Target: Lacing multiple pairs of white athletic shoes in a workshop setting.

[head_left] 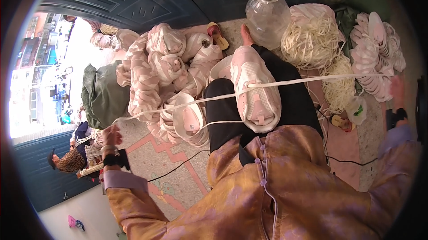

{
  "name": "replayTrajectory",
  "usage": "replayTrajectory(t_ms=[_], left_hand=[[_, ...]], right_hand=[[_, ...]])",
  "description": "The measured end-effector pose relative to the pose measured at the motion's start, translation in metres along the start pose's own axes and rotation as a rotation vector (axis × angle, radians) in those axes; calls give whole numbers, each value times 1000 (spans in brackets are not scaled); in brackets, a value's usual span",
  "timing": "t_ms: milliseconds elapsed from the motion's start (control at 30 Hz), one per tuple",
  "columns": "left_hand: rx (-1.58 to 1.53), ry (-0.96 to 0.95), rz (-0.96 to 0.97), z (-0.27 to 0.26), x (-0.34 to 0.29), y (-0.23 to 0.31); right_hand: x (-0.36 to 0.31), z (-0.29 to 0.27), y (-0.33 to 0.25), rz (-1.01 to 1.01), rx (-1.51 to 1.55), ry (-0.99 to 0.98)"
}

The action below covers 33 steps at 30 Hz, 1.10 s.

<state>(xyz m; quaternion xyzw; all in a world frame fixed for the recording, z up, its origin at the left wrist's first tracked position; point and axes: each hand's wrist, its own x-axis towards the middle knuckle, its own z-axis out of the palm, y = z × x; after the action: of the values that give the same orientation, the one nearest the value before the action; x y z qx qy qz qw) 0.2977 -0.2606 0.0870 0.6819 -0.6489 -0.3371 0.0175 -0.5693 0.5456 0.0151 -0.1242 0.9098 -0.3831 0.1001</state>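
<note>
A pale pink and white sneaker [263,66] rests on my lap, its heel toward me. From its lacing a long cream shoelace [196,101] stretches out to both sides. Far out to the left, my left hand [112,136] is closed on one end of the lace. Near the right rim of the view, my right hand [397,89] is closed at the other end, its fingers partly blurred. Both arms are spread wide and the lace is drawn nearly straight. A thinner stretch of lace runs from the shoe's left side toward another shoe.
Piles of pink and white shoes [147,79] lie to the left, more stacked shoes [372,61] to the right. Bundled cream laces [310,39] sit beside a large clear bottle [267,17] with a red cap. A green sack [102,97] stands left; a black cable [178,168] crosses the floor. Another person [73,157] sits far left.
</note>
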Motion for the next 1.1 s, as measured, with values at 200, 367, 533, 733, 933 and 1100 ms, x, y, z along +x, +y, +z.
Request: replayTrajectory(t_ms=[200,367,533,733,933,1100], left_hand=[[-69,-662,90,169,-79,80],[-157,-717,749,258,-136,161],[-381,-797,351,294,-151,183],[-449,-684,311,308,-151,186],[-607,-635,340,316,-150,183],[-631,-658,280,314,-149,177]], right_hand=[[-157,296,-171,244,198,-688],[-216,371,-278,261,594,-1015],[-227,406,-309,389,763,-1123],[-223,429,-324,82,859,-893],[-211,450,-318,-74,828,-691],[-224,434,-313,-145,829,-658]])
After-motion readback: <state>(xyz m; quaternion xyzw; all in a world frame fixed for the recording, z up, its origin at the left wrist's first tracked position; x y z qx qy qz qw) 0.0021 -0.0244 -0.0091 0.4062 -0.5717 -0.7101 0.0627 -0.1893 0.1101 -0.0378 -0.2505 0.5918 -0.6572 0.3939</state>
